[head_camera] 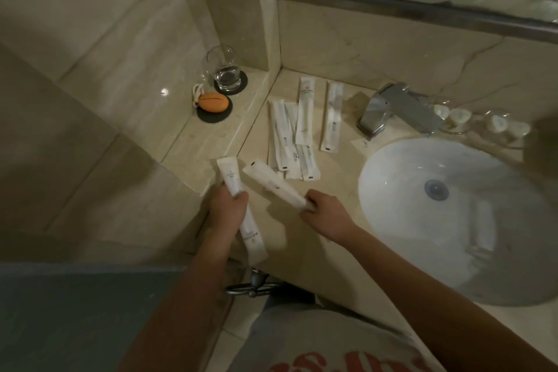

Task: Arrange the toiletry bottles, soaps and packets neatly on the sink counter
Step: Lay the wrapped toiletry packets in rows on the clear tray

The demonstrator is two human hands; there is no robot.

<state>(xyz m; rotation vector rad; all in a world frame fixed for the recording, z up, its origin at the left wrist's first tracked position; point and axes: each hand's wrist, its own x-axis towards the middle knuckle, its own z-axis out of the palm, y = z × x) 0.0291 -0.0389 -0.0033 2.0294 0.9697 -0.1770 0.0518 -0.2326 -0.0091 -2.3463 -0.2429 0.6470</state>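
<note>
Head cam: L hand point(228, 210) is curled round the middle of a long white packet point(252, 234), held at the front-left corner of the counter point(332, 184), one end pointing away from the person. R hand point(324, 211) pinches the near end of a second white packet point(271, 183), which slants up-left w/ its far end just beside the first one's top; can't tell if it touches the counter. Further back, a loose heap of packets point(290, 142) lies overlapped on the counter, and a lone packet point(332, 118) lies apart to its right, approx. parallel. Chrome faucet point(398, 109) stands behind the white basin point(392, 190); small bottles point(459, 116) w/ pale caps sit in a row beside the faucet, blurred. On the raised ledge point(181, 142) at left, orange soap point(213, 102) rests on a dark dish point(211, 119), next to a glass point(226, 75) on a dark coaster point(241, 86).
</note>
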